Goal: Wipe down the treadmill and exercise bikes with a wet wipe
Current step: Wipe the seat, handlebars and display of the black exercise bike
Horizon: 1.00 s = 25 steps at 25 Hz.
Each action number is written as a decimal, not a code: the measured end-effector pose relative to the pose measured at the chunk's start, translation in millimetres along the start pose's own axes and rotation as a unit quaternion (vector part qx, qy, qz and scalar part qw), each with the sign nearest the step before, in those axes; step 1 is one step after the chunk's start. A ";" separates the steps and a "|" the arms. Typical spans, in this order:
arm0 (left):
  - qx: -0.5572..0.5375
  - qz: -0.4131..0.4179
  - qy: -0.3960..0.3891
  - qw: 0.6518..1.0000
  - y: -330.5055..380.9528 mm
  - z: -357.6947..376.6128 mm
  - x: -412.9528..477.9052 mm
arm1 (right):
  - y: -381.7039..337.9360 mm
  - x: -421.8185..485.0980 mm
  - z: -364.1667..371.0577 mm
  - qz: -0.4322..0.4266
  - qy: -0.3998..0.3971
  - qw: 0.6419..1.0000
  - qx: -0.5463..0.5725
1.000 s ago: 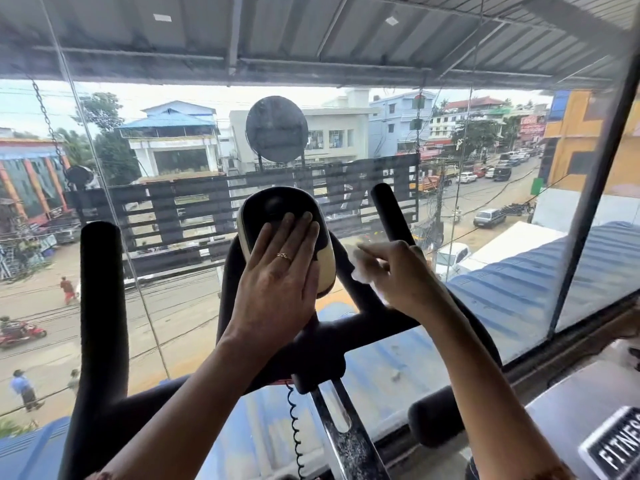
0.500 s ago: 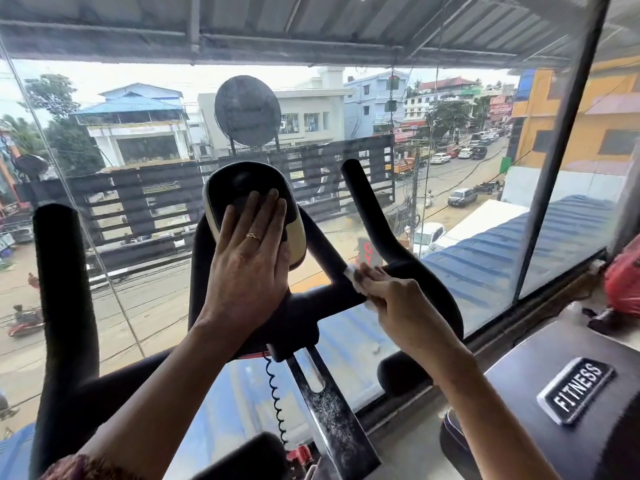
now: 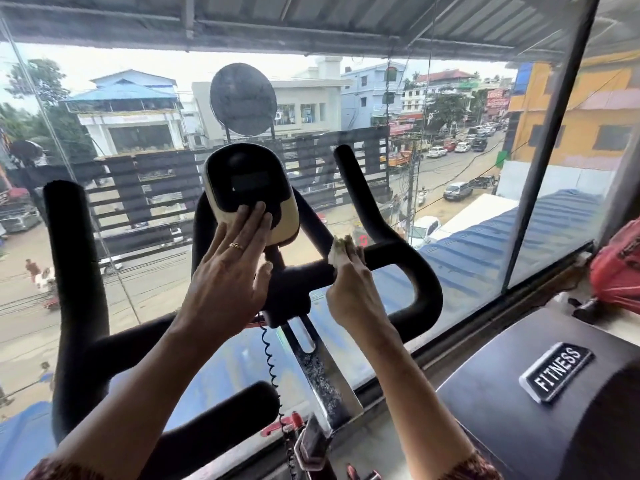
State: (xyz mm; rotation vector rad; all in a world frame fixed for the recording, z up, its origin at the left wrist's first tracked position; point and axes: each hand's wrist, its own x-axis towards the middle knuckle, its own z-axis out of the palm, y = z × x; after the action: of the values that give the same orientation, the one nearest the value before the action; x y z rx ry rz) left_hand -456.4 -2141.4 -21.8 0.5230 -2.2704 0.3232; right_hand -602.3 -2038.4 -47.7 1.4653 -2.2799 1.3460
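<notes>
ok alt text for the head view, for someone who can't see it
A person's right hand holds a crumpled wet wipe against the black handlebar of an exercise bike, while the left hand rests flat on the bike's console. Behind it, a window overlooks a street with cars.

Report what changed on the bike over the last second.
The left hand slid down the cream-and-black oval bike console, uncovering its screen; its flat fingers press the lower part. The right hand brought the crumpled white wet wipe down onto the black padded handlebar. Unchanged: its grip on the wipe.
</notes>
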 end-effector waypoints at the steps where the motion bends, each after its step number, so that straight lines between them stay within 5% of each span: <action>1: -0.001 -0.004 -0.010 1.000 -0.7 -1.8 -4.5 | -9.9 -4.0 5.0 0.007 0.015 1.000 0.006; 8: -0.057 -0.055 -0.050 0.996 0.0 -15.9 -32.3 | -45.8 -35.2 13.2 -0.073 0.022 0.991 0.106; 16: -0.087 -0.105 -0.101 0.985 -3.0 -27.9 -68.0 | -28.0 -64.6 45.8 -0.154 0.002 0.987 0.044; 20: -0.085 -0.115 -0.106 0.984 -1.3 -29.7 -67.9 | -25.0 -82.2 23.0 -0.082 -0.048 0.995 0.009; 23: -0.074 -0.116 -0.112 0.984 -0.5 -28.9 -68.5 | -31.2 -70.9 17.1 -0.063 0.022 0.997 0.032; 25: -0.074 -0.113 -0.109 0.985 -1.4 -28.7 -68.7 | -34.8 -76.3 22.0 -0.064 -0.008 0.998 -0.001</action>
State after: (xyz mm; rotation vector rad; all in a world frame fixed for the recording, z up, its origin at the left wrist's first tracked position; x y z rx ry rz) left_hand -394.9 -2113.2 -53.1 0.7609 -2.3917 -0.0172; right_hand -527.6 -2007.6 -79.0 1.5965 -2.1550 1.3011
